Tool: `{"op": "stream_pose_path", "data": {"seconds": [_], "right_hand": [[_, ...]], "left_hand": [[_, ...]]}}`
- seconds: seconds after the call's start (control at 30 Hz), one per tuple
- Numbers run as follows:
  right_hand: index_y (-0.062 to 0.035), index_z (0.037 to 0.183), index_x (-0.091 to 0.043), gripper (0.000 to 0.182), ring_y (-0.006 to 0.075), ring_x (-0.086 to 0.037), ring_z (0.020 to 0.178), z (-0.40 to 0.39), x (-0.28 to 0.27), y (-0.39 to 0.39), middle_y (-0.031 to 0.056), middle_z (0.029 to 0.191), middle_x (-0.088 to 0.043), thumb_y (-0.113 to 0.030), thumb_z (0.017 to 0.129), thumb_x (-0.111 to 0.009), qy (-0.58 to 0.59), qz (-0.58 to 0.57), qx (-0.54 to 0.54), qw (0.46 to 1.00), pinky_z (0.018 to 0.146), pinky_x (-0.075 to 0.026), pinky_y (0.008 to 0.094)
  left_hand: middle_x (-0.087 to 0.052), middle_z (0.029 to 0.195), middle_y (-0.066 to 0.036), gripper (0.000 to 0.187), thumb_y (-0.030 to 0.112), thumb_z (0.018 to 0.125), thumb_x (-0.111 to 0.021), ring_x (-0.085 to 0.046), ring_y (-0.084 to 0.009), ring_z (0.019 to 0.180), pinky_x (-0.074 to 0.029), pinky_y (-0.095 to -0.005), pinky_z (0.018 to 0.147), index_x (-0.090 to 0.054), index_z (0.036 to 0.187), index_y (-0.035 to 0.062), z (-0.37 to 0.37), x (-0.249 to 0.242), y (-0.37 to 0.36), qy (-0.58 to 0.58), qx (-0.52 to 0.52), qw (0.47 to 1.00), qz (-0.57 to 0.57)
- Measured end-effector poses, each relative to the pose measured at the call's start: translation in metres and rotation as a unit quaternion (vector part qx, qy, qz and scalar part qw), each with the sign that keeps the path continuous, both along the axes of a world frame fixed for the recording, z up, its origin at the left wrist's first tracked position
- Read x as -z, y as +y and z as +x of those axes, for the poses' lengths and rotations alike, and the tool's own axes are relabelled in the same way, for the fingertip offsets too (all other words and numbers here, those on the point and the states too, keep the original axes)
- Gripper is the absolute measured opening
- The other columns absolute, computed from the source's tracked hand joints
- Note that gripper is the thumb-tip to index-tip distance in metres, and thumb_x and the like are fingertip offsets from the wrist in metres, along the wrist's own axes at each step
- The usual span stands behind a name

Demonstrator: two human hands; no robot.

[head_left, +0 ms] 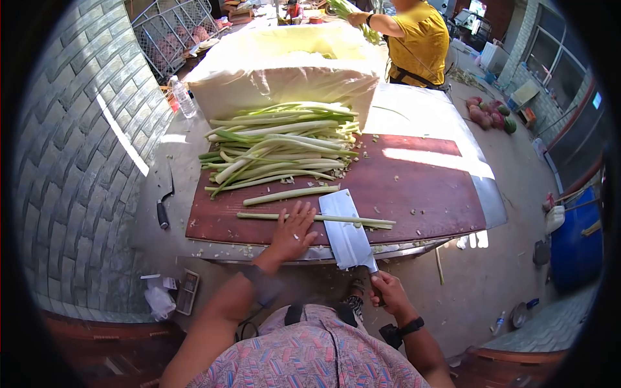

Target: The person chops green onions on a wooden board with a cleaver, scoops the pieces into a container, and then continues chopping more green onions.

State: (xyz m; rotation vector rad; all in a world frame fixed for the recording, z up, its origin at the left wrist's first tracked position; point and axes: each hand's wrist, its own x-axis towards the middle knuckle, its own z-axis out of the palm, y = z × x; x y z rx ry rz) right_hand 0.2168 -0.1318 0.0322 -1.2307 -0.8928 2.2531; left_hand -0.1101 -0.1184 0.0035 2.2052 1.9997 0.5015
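My right hand is closed round the dark handle of a cleaver. Its broad blade lies across a green onion stalk near the front of the reddish-brown board. My left hand rests flat over the same stalk, left of the blade, with its fingers stretched out. Another single stalk lies just behind. Farther back is a thick pile of long green onions, pale at one end and greener at the other.
A large cloth-lined box stands behind the pile. On the metal table's left are a knife and a plastic bottle. Across the table, a person in a yellow shirt holds green stalks. A brick wall runs along the left.
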Motion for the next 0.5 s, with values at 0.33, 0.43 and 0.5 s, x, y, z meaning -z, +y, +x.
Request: {"op": "stream_pose_path", "data": {"seconds": [0.33,0.43,0.5], "right_hand": [[-0.0065,0.095,-0.055,0.016,0.0083,-0.048,0.047,-0.015,0.015,-0.004,0.0031,0.065,-0.055,-0.022,0.095,-0.057,0.017,-0.002,-0.033,0.999,0.041,-0.038,0.0232],[-0.0064,0.094,-0.054,0.016,0.0082,-0.048,0.047,-0.014,0.01,-0.005,0.0032,0.064,-0.055,-0.022,0.095,-0.057,-0.002,0.007,-0.04,0.999,0.041,-0.038,0.0233],[-0.0063,0.093,-0.054,0.017,0.0082,-0.048,0.047,-0.017,0.007,-0.006,0.0033,0.064,-0.055,-0.023,0.095,-0.057,-0.012,0.01,-0.046,0.999,0.041,-0.038,0.0234]], "left_hand": [[-0.026,0.154,-0.016,0.068,0.04,0.093,-0.051,-0.021,-0.0321,0.144,-0.012,-0.058,0.113,-0.03,0.147,0.0048,-0.031,-0.017,-0.004,0.016,-0.051,0.998,0.046],[-0.025,0.154,-0.019,0.071,0.041,0.093,-0.052,-0.021,-0.0349,0.143,-0.013,-0.0568,0.113,-0.027,0.147,0.0022,-0.071,-0.003,-0.024,0.025,-0.141,0.989,0.027],[-0.023,0.154,-0.022,0.075,0.044,0.092,-0.051,-0.02,-0.0373,0.143,-0.015,-0.0554,0.113,-0.026,0.147,-0.0011,-0.074,0.003,-0.034,0.049,-0.181,0.982,-0.001]]}}
